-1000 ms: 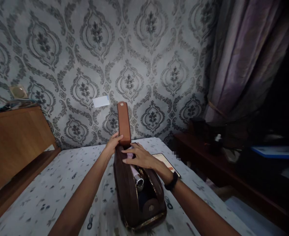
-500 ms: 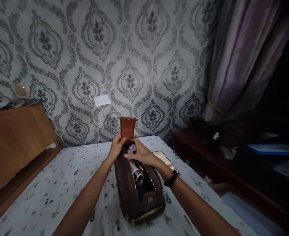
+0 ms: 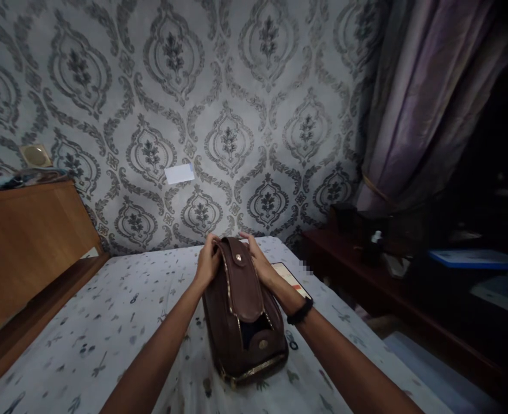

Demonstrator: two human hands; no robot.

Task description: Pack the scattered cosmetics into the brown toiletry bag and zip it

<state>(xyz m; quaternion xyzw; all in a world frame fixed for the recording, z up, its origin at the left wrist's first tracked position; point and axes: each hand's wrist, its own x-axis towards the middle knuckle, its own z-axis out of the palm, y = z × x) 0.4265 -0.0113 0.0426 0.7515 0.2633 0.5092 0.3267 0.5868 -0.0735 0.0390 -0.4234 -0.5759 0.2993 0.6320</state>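
A brown leather bag (image 3: 225,336) with gold zippers lies on the patterned sheet in front of me. Its strap-like flap (image 3: 245,287), with a metal snap near the far end, is folded over the unzipped opening. Only a dark gap of the inside shows near the front end. My left hand (image 3: 208,261) is closed on the bag's far left edge, fingers curled over the rim. On the far right side my right hand (image 3: 258,261) grips the bag beside the flap, its fingertips partly hidden behind it. A black band circles my right wrist.
A phone or tablet with a lit screen (image 3: 290,279) lies right of the bag, partly behind my right hand. A wooden headboard-like panel (image 3: 33,247) stands at left. At right are a dark red shelf (image 3: 348,293) and a purple curtain (image 3: 413,103). Patterned wallpaper rises behind.
The flap, which stood up at the far end with its orange-brown underside showing, has come down toward me over the opening. It now covers the pink and silver items inside. Both hands moved slightly to the bag's far sides.
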